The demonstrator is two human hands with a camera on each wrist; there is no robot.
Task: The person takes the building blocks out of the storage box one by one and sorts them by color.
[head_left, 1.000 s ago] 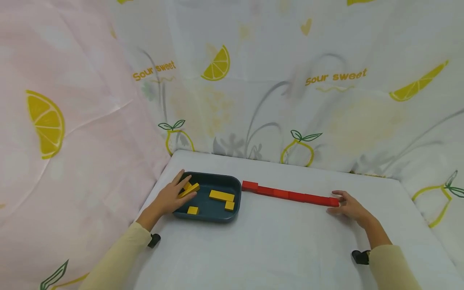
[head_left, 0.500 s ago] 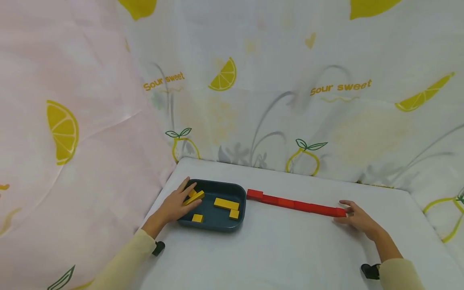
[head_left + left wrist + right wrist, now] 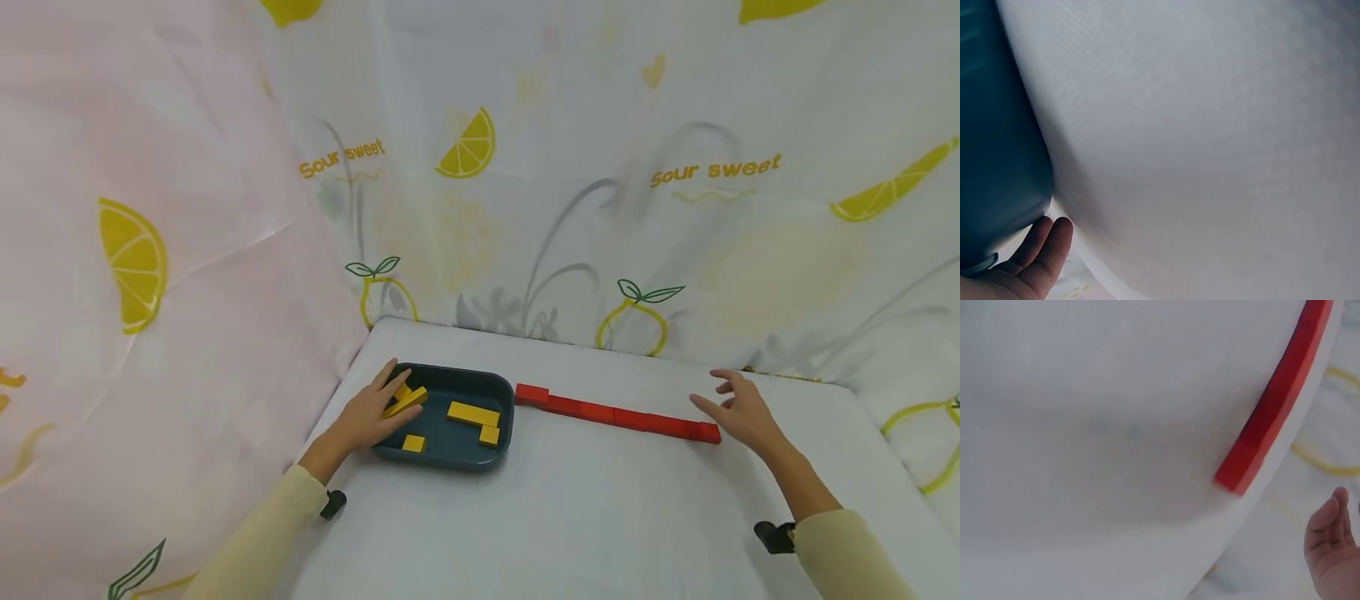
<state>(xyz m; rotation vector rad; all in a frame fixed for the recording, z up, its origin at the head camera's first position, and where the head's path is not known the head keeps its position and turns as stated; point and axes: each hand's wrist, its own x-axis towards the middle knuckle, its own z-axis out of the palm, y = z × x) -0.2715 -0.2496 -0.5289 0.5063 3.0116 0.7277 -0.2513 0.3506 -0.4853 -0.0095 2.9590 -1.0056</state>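
Note:
My left hand (image 3: 369,415) rests over the left end of a dark blue tray (image 3: 450,462), its fingers spread and fairly straight. Two of its fingers lie against the tray's outside in the left wrist view. A tilted yellow block (image 3: 407,402) sits by the thumb, partly hidden by the hand; I see no clear grip on it. My right hand (image 3: 746,412) is raised beside the right end of a long row of red blocks (image 3: 630,419), apart from it, with loosely bent fingers and nothing held. The row's end shows in the right wrist view.
Other yellow blocks lie in the tray, among them a long block (image 3: 472,414), a small block (image 3: 489,436) and another small block (image 3: 413,443). The white table (image 3: 585,517) meets a lemon-print curtain (image 3: 555,167) at the back.
My right hand has let go of the red row's end and risen away, its fingers parting from it. My left hand stays at the tray. The head view has shifted slightly.

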